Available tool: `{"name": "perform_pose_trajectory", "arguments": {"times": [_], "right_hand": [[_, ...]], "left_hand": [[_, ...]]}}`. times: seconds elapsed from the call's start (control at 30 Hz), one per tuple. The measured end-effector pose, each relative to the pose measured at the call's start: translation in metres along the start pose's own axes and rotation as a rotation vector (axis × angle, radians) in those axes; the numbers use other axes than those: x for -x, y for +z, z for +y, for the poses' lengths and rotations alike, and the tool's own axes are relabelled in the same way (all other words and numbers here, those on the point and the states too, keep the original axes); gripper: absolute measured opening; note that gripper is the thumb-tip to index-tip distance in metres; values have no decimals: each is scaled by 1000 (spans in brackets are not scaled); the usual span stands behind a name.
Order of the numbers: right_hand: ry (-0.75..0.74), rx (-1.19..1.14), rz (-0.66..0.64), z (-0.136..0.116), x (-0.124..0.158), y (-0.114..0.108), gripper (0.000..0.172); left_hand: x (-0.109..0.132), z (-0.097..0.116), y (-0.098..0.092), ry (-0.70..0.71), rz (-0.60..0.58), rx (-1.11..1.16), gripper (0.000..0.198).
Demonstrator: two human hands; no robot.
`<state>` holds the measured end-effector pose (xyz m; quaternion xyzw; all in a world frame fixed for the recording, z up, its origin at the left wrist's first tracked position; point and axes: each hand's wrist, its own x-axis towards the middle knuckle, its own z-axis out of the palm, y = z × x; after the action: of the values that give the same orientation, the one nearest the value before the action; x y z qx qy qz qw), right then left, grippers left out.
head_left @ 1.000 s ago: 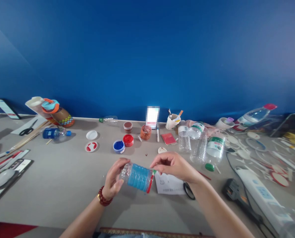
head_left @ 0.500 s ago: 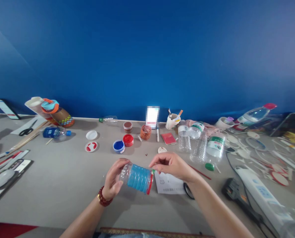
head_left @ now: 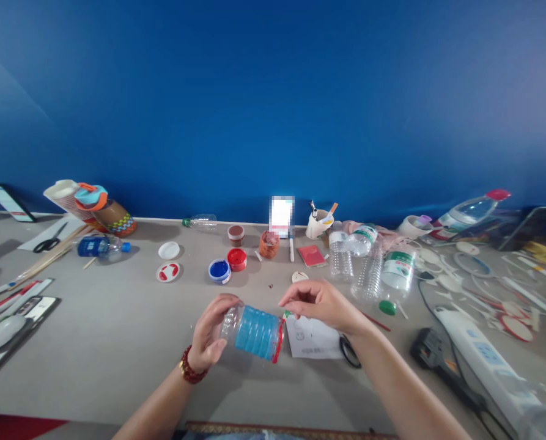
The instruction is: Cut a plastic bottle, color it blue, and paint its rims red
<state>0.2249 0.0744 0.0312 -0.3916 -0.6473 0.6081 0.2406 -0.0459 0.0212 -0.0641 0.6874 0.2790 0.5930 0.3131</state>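
My left hand (head_left: 213, 333), with a red bead bracelet at the wrist, is wrapped round the clear end of a plastic bottle (head_left: 257, 333). The bottle lies sideways above the table; its ribbed middle is blue and its right end has a red rim. A small green-and-white bit shows at the top of that rim. Just above it, my right hand (head_left: 321, 305) has thumb and forefinger pinched together; what they hold, if anything, is too small to make out. A printed white paper (head_left: 316, 339) lies under the right hand, beside a black ring-shaped handle (head_left: 350, 352).
Behind my hands stand open paint jars, blue (head_left: 220, 270) and red (head_left: 236, 259), and an orange-brown jar (head_left: 269, 244). Several clear bottles (head_left: 397, 272) crowd the right. A glue gun (head_left: 431, 351) and power strip (head_left: 483, 354) lie nearer. Scissors (head_left: 47, 244) lie far left.
My right fingertips have shifted slightly up and away from the bottle's red rim. The bottle has barely moved in my left hand.
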Motion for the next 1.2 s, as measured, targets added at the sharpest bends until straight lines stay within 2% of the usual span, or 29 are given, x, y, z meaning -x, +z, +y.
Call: {"name": "perform_pose_trajectory", "arguments": {"times": [0.1,0.3,0.5,0.73,0.93,1.2], "right_hand": [[-5,-34,13,-2,1,-2,11],[-27,12,-70,-2,5,4,11],[-21,2,12,0,2,-3,10],[-33,4,-79,-2,5,3,12],[-53,-8,-11,0,2,-4,9],[-43,-8,-82,-3,3,3,12]], "left_hand": [[0,1,0,10,-4,-1,53],[0,-1,-1,25,-11,-11,54],[0,-2,0,23,-19,14,55],[0,-1,0,25,-28,5,55],[0,-1,0,20,-26,0,54],[-1,0,-1,25,-38,-8,54]]}}
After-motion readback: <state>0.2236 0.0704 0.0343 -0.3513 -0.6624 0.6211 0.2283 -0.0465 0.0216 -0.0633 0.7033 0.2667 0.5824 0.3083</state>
